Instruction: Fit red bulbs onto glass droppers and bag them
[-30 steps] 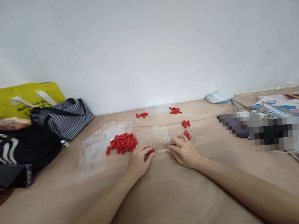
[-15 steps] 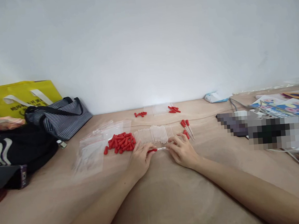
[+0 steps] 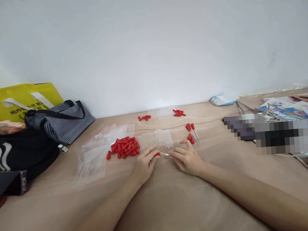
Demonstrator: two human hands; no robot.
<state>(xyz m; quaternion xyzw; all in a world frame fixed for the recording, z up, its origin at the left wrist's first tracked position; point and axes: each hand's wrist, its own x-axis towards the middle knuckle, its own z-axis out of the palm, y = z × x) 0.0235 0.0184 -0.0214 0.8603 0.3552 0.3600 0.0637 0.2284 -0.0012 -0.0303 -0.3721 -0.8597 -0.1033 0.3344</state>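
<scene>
My left hand [image 3: 146,162] is closed on a red rubber dropper bulb [image 3: 158,154], most of it covered by the fingers. From the bulb a clear glass dropper tube [image 3: 164,154] runs across to my right hand [image 3: 186,158], whose thumb and fingers pinch its far end. Behind the hands lies a row of clear glass tubes [image 3: 158,139]. A heap of red rubber bulbs [image 3: 126,146] is left of that row. To the right, droppers with red bulbs [image 3: 193,128] lie close to two red bulbs [image 3: 191,138].
Clear zip bags [image 3: 93,159] are spread at the left, near a small bottle [image 3: 63,148] and a striped bag [image 3: 63,119]. More red bulbs [image 3: 145,118] and tubes [image 3: 167,113] lie by the wall. A tissue pack [image 3: 223,99], cables and papers [image 3: 281,107] occupy the right.
My left hand now covers more of the red bulb. The right hand has shifted slightly left and down, and the dropper tilts a little down to the right.
</scene>
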